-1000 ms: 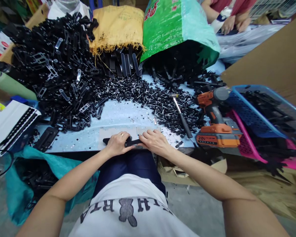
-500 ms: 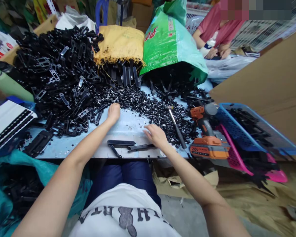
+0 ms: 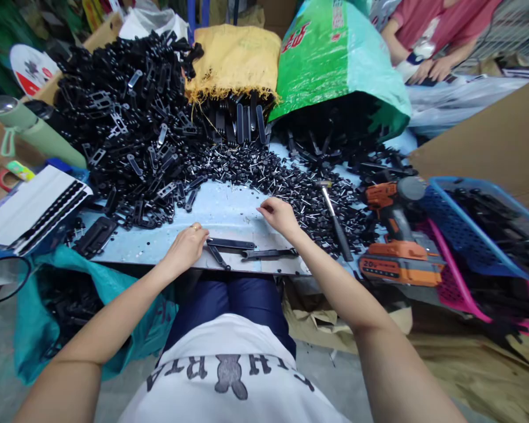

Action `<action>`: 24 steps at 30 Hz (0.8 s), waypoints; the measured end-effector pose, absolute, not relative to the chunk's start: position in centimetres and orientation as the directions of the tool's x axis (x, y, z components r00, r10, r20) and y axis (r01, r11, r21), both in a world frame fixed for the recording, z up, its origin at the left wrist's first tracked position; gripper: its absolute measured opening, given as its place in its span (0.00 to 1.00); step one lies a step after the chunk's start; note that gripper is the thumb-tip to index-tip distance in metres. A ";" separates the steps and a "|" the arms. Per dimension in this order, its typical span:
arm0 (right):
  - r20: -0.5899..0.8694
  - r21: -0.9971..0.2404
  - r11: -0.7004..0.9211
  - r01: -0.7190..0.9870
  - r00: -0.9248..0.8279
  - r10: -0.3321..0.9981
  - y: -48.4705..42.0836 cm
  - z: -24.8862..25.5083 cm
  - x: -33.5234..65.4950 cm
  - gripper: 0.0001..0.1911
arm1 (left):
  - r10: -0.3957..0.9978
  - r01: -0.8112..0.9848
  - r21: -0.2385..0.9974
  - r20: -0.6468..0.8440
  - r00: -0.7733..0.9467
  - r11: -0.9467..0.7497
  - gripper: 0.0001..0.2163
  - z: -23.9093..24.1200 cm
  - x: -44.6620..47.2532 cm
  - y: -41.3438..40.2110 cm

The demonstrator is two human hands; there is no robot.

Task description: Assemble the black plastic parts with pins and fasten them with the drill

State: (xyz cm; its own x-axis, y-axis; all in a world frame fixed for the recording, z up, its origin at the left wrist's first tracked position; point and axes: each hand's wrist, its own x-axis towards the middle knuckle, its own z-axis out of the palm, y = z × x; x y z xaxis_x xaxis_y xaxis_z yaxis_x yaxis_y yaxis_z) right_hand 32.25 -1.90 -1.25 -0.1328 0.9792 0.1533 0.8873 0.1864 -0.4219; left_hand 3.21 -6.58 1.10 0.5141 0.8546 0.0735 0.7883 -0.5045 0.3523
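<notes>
Drawn back with left hand (image 3: 186,249) from loose pins (image 3: 235,166) to beside black strips (image 3: 233,243); pinching fingers, likewise with right hand (image 3: 281,216), cannot tell on what; best keep strips flat.

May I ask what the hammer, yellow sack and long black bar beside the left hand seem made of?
Hammer: shiny shaft, probably metal; dark matte grip, perhaps rubber. Yellow sack: dull, likely woven plastic, judging by frayed fringe. Black bar: smooth, low sheen; possibly plastic or coated metal.
</notes>
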 end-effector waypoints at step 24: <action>0.389 -0.401 0.499 0.768 -0.350 0.852 -11.8 -2.3 29.3 0.10 | 0.789 0.764 0.199 0.189 0.585 -0.614 0.08 0.1 4.2 -6.7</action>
State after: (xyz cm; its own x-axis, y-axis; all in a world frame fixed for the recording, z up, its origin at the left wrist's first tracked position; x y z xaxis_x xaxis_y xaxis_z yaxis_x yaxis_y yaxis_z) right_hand 29.33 -11.80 -2.32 -0.3501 0.8522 0.3887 0.7685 0.4986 -0.4010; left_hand 4.16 -6.71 0.09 0.5850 0.7888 0.1886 0.7639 -0.6141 0.1985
